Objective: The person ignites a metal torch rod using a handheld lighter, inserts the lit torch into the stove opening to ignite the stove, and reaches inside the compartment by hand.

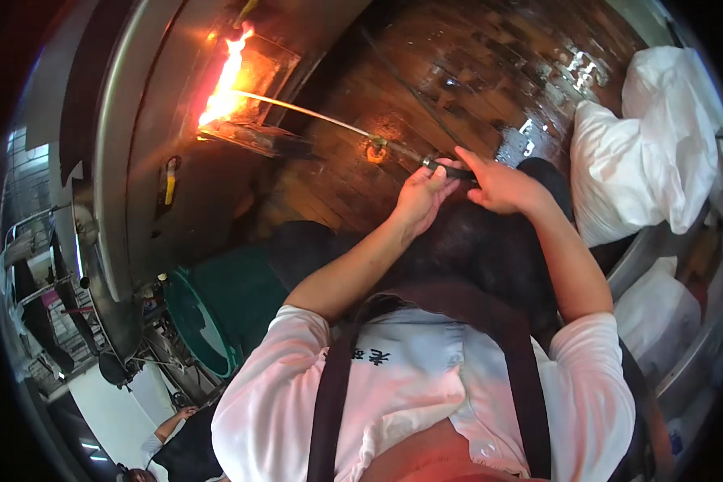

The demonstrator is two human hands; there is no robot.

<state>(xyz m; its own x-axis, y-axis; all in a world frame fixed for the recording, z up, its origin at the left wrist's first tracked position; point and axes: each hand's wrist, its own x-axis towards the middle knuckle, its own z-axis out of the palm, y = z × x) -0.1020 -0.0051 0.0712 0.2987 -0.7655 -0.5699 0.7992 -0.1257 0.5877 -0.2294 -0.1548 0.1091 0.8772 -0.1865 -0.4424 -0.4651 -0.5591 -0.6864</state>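
Between the thumb and fingers of my left hand is the black hose at the near end of a metal gas lance. The lance has a valve with a yellow handle partway along it. Its far tip reaches bright flames at the square opening of a metal stove. My right hand is over the hose, with index finger and thumb apart. The hose passes beneath that hand, so I cannot see whether they touch.
Wet brown floor tiles lie under the lance, crossed by a thin dark hose. White sacks stand at the right. A green bin sits left of my knees. Another person is at lower left.
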